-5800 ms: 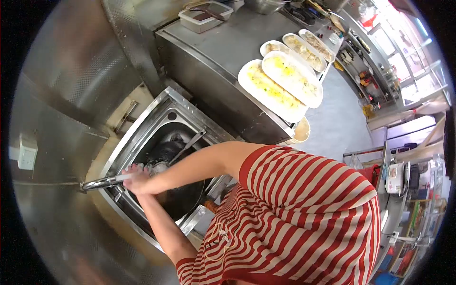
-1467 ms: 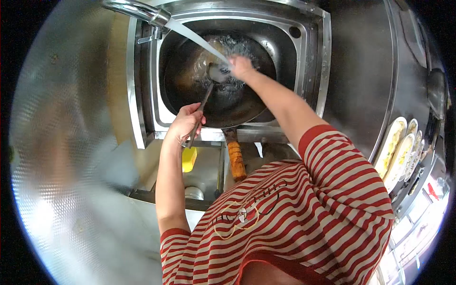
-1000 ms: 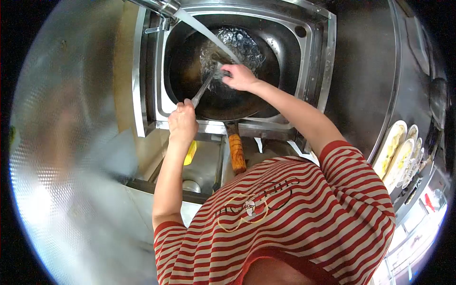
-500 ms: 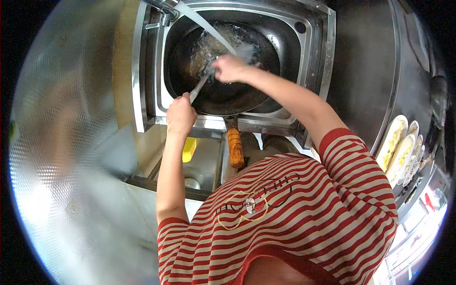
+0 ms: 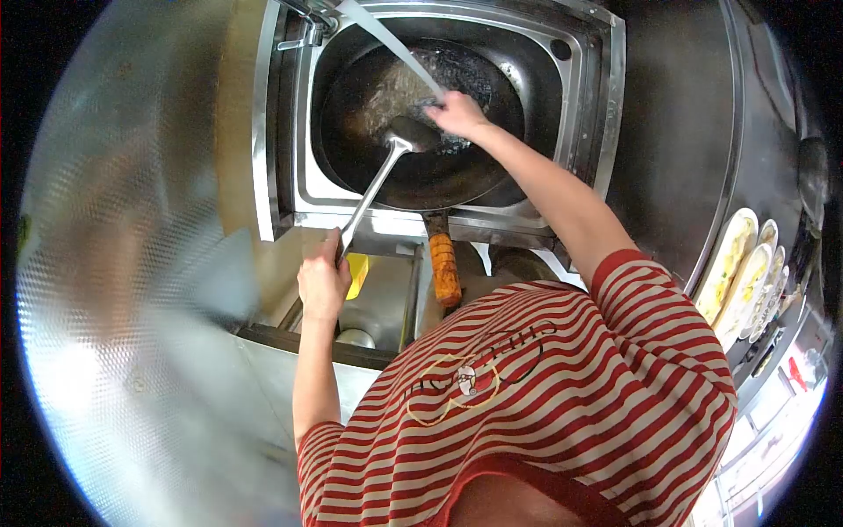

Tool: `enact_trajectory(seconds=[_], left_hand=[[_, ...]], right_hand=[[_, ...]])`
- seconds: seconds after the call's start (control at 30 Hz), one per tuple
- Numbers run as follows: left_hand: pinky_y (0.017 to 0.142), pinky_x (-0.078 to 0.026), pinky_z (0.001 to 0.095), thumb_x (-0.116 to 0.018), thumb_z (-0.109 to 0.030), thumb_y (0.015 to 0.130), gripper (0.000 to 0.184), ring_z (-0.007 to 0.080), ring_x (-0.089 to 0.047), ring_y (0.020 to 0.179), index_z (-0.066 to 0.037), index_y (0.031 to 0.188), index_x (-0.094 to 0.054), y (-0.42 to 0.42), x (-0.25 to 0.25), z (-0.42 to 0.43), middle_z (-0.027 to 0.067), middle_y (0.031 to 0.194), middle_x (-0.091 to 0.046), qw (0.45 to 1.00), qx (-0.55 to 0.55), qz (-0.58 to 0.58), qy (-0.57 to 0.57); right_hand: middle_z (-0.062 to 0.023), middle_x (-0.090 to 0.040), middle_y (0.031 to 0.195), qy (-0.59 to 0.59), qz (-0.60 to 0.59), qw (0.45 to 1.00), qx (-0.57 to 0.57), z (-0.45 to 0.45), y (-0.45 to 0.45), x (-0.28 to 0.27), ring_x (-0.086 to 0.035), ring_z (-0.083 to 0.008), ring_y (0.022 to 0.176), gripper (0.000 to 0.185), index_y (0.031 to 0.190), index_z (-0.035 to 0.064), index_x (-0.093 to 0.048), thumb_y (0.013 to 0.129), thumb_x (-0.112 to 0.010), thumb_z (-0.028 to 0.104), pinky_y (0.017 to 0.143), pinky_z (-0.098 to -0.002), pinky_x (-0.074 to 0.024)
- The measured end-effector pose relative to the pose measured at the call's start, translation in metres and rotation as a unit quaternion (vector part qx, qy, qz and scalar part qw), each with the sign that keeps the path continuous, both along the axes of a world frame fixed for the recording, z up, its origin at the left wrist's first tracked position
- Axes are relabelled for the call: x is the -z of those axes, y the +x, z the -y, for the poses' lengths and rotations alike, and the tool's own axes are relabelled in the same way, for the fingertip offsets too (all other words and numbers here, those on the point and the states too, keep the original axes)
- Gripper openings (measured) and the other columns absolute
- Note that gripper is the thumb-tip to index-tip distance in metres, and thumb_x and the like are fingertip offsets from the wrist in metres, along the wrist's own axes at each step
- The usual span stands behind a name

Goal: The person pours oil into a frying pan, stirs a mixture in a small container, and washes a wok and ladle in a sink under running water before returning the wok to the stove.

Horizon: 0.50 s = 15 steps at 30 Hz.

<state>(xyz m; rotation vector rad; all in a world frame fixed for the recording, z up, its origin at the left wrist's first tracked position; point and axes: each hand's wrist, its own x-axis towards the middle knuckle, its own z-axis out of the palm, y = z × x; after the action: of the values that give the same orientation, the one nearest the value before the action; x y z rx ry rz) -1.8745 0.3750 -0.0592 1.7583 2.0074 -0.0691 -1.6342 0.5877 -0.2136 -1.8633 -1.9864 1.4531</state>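
Observation:
A long-handled metal wok ladle [image 5: 378,186] is in my left hand [image 5: 322,279], which is wrapped round the end of its handle. The ladle's dark round head tilts over the wok [image 5: 413,186]. My right hand [image 5: 460,115] is beside the water stream [image 5: 395,46], to the right of the ladle's head and apart from it. Its fingers are curled, and whatever they may hold is hidden. Water splashes and pools in the wok, which sits in the steel-rimmed sink basin [image 5: 309,171]. The wok's orange-brown handle [image 5: 444,270] points toward my body.
A tap [image 5: 309,35] stands at the basin's upper left corner. Below the basin, a yellow object [image 5: 356,275] lies in a lower steel sink [image 5: 379,303]. Several oval plates of food [image 5: 729,263] stand on the right. Textured metal sheeting [image 5: 123,263] covers the left side.
My left hand has drawn back down with the ladle, showing more of its head. My right hand has shifted right and slightly up, away from the ladle.

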Motion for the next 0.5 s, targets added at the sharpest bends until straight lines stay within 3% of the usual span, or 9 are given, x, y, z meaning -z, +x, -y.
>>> enact_trajectory(seconds=[0.07,0.13,0.2,0.3,0.33,0.37,0.4,0.47,0.5], left_hand=[[0.067,-0.048,0.0420,-0.060,-0.006,0.067,0.046,0.0321,-0.059,0.072,-0.012,0.112,-0.052,0.005,0.006,0.006,0.0123,0.083,-0.059,1.000,0.000,-0.004,0.015],[0.065,-0.048,0.0418,-0.059,-0.006,0.068,0.047,0.0320,-0.059,0.071,-0.011,0.113,-0.051,0.009,0.012,0.007,0.0119,0.085,-0.058,1.000,0.016,-0.003,0.027],[0.062,-0.048,0.0406,-0.059,-0.005,0.068,0.045,0.0313,-0.059,0.070,-0.010,0.112,-0.053,0.013,0.013,0.007,0.0125,0.082,-0.058,0.999,-0.017,0.012,0.038],[0.063,-0.049,0.0380,-0.058,-0.001,0.067,0.045,0.0299,-0.060,0.071,-0.010,0.111,-0.055,0.011,0.013,0.020,0.0159,0.081,-0.060,0.995,-0.054,0.053,0.067],[0.063,-0.049,0.0380,-0.058,-0.001,0.067,0.045,0.0299,-0.060,0.071,-0.010,0.111,-0.055,0.010,0.014,0.023,0.0159,0.081,-0.060,0.995,-0.051,0.053,0.067],[0.061,-0.048,0.0375,-0.059,-0.001,0.067,0.047,0.0296,-0.059,0.068,-0.010,0.112,-0.054,0.010,0.015,0.026,0.0138,0.078,-0.058,0.991,-0.053,0.069,0.098],[0.058,-0.048,0.0370,-0.060,-0.002,0.067,0.049,0.0293,-0.058,0.064,-0.011,0.114,-0.053,0.011,0.015,0.029,0.0117,0.076,-0.056,0.986,-0.059,0.085,0.129],[0.058,-0.048,0.0373,-0.060,-0.003,0.067,0.051,0.0287,-0.057,0.063,-0.011,0.116,-0.052,0.014,0.017,0.031,0.0109,0.076,-0.056,0.988,-0.066,0.071,0.119],[0.058,-0.048,0.0374,-0.060,-0.003,0.067,0.051,0.0282,-0.057,0.063,-0.012,0.116,-0.052,0.015,0.021,0.033,0.0106,0.075,-0.056,0.989,-0.062,0.055,0.121]], right_hand=[[-0.0158,-0.059,0.098,0.104,-0.151,0.983,-0.027,0.026,-0.016,-0.023,-0.058,-0.0276,0.091,0.042,0.104,0.0091,-0.060,0.080,-0.052,0.042,0.080,-0.0373,-0.0453],[-0.0125,-0.055,0.097,0.152,-0.114,0.976,-0.104,0.046,-0.033,-0.049,-0.058,-0.0290,0.084,0.039,0.104,0.0158,-0.061,0.080,-0.051,0.045,0.075,-0.0396,-0.0459],[-0.0103,-0.056,0.096,0.202,-0.104,0.973,-0.042,0.040,-0.039,-0.021,-0.057,-0.0287,0.085,0.037,0.104,0.0162,-0.061,0.081,-0.050,0.043,0.076,-0.0403,-0.0457],[-0.0132,-0.063,0.089,0.081,-0.015,0.997,0.012,-0.003,-0.018,0.014,-0.060,-0.0304,0.083,0.032,0.095,0.0155,-0.065,0.080,-0.052,0.041,0.076,-0.0377,-0.0474],[-0.0132,-0.064,0.089,0.003,-0.026,0.998,0.049,-0.013,-0.009,0.019,-0.061,-0.0267,0.084,0.036,0.095,0.0158,-0.065,0.079,-0.054,0.045,0.077,-0.0360,-0.0462],[-0.0119,-0.063,0.089,-0.004,-0.011,0.999,0.029,-0.018,0.003,0.024,-0.059,-0.0321,0.086,0.035,0.096,0.0156,-0.064,0.082,-0.048,0.043,0.079,-0.0393,-0.0455],[-0.0121,-0.064,0.090,0.021,-0.001,1.000,0.023,-0.018,0.009,0.015,-0.059,-0.0320,0.086,0.036,0.095,0.0154,-0.065,0.081,-0.048,0.044,0.079,-0.0392,-0.0449],[-0.0112,-0.064,0.092,0.085,-0.001,0.991,0.099,-0.029,0.015,0.043,-0.060,-0.0302,0.086,0.034,0.094,0.0162,-0.066,0.081,-0.049,0.043,0.078,-0.0386,-0.0455],[-0.0112,-0.063,0.092,0.055,-0.044,0.987,0.147,-0.028,0.014,0.020,-0.060,-0.0286,0.085,0.031,0.092,0.0172,-0.067,0.081,-0.050,0.042,0.077,-0.0380,-0.0459]])
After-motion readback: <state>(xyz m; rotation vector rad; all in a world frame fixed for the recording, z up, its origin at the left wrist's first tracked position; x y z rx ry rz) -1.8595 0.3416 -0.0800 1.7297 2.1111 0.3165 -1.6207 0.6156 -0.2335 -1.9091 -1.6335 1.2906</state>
